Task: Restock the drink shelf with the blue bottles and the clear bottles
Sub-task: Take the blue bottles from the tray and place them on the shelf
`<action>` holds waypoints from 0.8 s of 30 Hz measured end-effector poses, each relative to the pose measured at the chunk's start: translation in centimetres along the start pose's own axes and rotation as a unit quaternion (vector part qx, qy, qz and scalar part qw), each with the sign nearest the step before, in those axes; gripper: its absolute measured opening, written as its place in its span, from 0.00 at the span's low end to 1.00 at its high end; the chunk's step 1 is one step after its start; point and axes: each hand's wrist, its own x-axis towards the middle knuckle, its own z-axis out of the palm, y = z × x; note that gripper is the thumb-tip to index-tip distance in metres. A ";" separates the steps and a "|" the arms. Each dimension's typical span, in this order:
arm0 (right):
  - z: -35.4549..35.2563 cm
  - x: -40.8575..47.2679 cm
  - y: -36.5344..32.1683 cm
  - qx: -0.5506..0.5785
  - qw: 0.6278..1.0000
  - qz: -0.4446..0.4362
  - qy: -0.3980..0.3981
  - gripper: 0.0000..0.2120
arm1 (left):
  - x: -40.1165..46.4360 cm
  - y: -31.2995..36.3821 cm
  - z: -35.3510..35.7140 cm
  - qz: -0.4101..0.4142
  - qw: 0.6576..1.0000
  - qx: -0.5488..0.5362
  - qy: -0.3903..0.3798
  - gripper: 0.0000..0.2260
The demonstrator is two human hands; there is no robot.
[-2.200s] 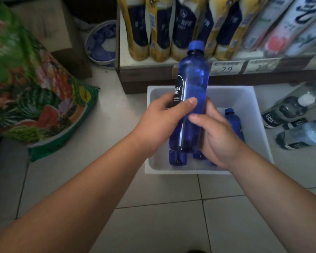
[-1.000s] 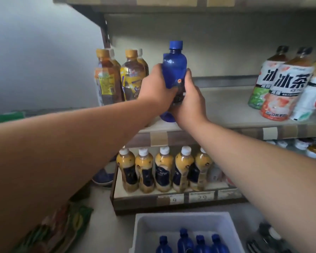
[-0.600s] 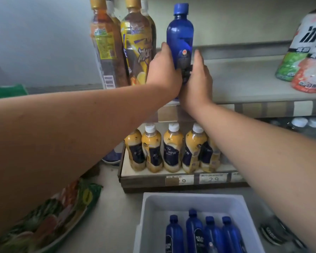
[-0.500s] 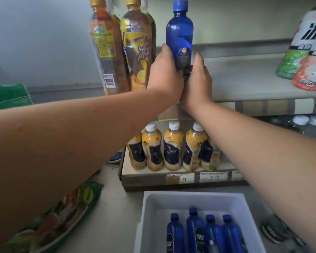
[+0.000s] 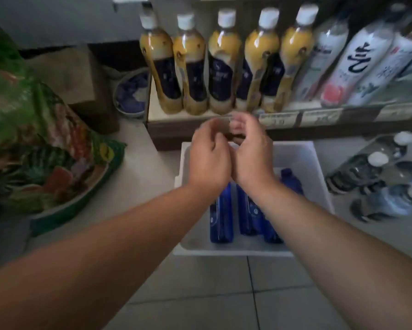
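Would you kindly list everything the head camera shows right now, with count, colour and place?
Blue plastic bottles: at least three seen, arms hide part; lying in the bin.
White plastic bin: one, on the tiled floor below the shelf.
Yellow drink bottles with white caps and dark labels: five, upright along the low shelf front.
White-labelled bottles: several, blurred, on the shelf to the right.
Clear bottles with white caps: several, count unclear, lying on the floor right of the bin.
Green printed fruit-pattern sack: one, left floor.
Brown cardboard box: one, behind the sack.
Left hand: empty, above the bin.
Right hand: empty, beside the left.
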 end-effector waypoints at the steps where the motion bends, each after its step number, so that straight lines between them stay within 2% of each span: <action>1: 0.0 -1.1 2.4 -0.091 0.995 -0.009 -0.037 0.16 | -1.3 -2.0 0.5 -0.053 0.998 -0.002 -0.013 0.18; 3: 0.0 -3.4 6.8 -0.218 0.970 0.016 -0.103 0.13 | -3.8 -6.0 1.1 -0.133 0.990 0.022 -0.035 0.16; 5: 0.2 -4.9 9.3 -0.310 0.941 0.039 -0.133 0.09 | -5.0 -9.0 1.2 -0.198 0.978 0.060 -0.035 0.13; 8: 0.1 -6.3 11.1 -0.375 0.904 0.138 -0.152 0.13 | -5.5 -12.1 1.0 -0.295 0.943 0.127 -0.082 0.15; 10: 0.1 -7.1 11.8 -0.393 0.879 0.206 -0.175 0.13 | -5.8 -12.9 1.0 -0.336 0.925 0.106 -0.139 0.12; 13: 0.6 -7.6 12.3 -0.383 0.876 0.242 -0.167 0.13 | -5.2 -13.5 1.0 -0.389 0.907 0.035 -0.160 0.10; 19: 0.6 -8.0 11.8 -0.307 0.894 0.293 -0.144 0.07 | -5.3 -14.4 0.6 -0.415 0.898 -0.066 -0.131 0.02; 21: -0.5 -8.4 10.9 -0.240 0.913 0.308 -0.119 0.11 | -5.8 -14.6 0.6 -0.397 0.903 -0.090 -0.134 0.05; 24: -2.8 -8.7 9.5 -0.099 0.938 0.317 -0.103 0.09 | -6.3 -13.3 0.7 -0.348 0.924 -0.096 -0.126 0.13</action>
